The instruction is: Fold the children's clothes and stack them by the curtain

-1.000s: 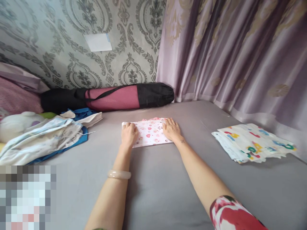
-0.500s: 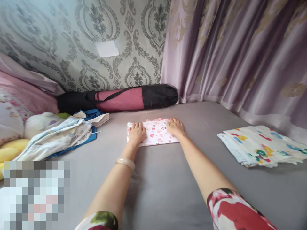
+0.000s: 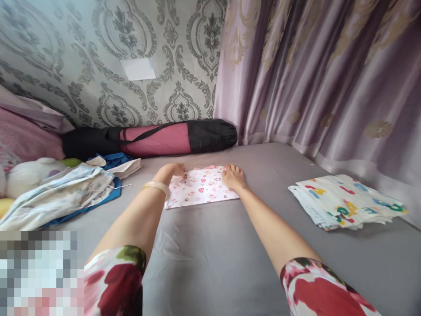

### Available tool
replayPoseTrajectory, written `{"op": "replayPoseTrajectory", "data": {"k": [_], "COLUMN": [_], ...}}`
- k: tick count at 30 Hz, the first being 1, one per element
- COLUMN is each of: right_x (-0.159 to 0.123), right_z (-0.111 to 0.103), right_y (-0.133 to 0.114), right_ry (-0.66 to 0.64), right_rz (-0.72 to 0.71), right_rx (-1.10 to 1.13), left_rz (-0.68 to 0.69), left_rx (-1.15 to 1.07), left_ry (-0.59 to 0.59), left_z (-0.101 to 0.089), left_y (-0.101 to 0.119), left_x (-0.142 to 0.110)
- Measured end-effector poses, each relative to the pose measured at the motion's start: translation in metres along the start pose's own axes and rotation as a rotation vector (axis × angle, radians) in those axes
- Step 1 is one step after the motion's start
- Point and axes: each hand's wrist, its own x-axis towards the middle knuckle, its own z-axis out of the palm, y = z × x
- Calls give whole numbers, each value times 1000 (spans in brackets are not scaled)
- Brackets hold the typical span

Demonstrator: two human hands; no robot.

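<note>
A small white cloth with pink prints (image 3: 200,188) lies folded flat on the grey bed sheet (image 3: 230,245). My left hand (image 3: 169,171) is at the cloth's far left corner, fingers curled round its edge. My right hand (image 3: 233,176) lies flat on the cloth's far right corner, fingers spread. A pale bangle (image 3: 157,188) sits on my left wrist.
A folded white cloth with coloured letters (image 3: 345,199) lies at the right. A heap of white and blue clothes (image 3: 66,188) and soft toys (image 3: 26,175) lie at the left. A rolled pink mat in a black bag (image 3: 158,138) rests against the wall. Purple curtains (image 3: 312,74) hang behind.
My left hand has gone from lying flat on the cloth to its far left corner, with the arm raised. My right hand has stayed on the right side.
</note>
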Motion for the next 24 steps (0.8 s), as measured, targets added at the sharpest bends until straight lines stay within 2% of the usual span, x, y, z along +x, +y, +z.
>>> {"op": "replayPoseTrajectory", "data": {"k": [4,8,16,19,24], "right_x": [12,23,20,17,9], "right_z": [-8,-22,-50,-65,-103], "right_y": [7,12,15,18,24], "right_ry": [-115,-214,-209,-176,-156], "right_rz": [-2,-31,-91,-141,-264], "right_rx": [16,50,98,125,194], "left_rz": [11,32,-40,-24,54], "left_rx": [19,-11,7,-19,-51], "left_ry": [-49,60,271,320,333], "left_z": [-4,1,14,8,-17], "left_y": [2,3,8,6,-2], "left_x": [2,-5,-34,-54,-94]}}
